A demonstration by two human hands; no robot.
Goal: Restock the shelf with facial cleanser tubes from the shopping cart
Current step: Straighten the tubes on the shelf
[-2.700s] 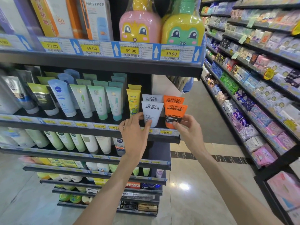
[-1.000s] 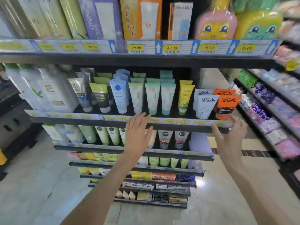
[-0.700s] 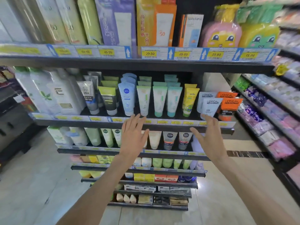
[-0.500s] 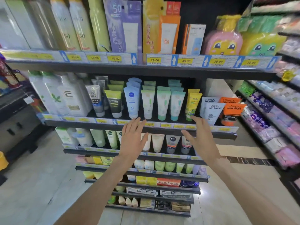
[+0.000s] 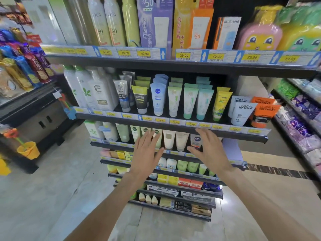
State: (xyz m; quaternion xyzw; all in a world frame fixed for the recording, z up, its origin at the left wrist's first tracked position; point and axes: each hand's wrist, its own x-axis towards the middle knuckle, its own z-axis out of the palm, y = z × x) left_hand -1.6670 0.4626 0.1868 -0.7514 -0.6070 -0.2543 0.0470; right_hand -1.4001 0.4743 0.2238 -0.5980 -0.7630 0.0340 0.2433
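Far left of frame: snack packs (image 5: 26,66) on a neighbouring rack, a yellow bucket (image 5: 28,150) hanging low at the left edge. Not relevant to the job.

Left-centre: white pump bottles (image 5: 97,91) start the cleanser shelf (image 5: 173,131). Then the facial cleanser tubes, all standing cap-down, labels out, in files front to back so the fronts line up with the price tags: grey men's tube (image 5: 123,96), black-and-green tube (image 5: 141,100), blue Nivea tube (image 5: 157,98), three pale green tubes (image 5: 189,101), yellow tube (image 5: 221,105).

Centre, below that shelf's edge: left hand (image 5: 146,153), fingers straight and spread, palm toward the rack, holding nothing. It overlaps the tubes one tier down in the picture; can't tell if it touches them.

Right of it: right hand (image 5: 211,150), same posture, splayed and empty, fingertips just under the price strip (image 5: 205,126). Both hands are clear of any product, so my read is a placement just finished, or they're heading elsewhere.

Right: white L'Oreal tubes (image 5: 243,113) and orange L'Oreal tubes (image 5: 264,113) at the shelf end, the front ones leaning slightly outward. They could tip if bumped.

Far right: another aisle's shelving (image 5: 298,119) with purple packs.

Shopping cart isn't in view, so the remaining stock can't be judged. Next move likely needs a turn back to it.
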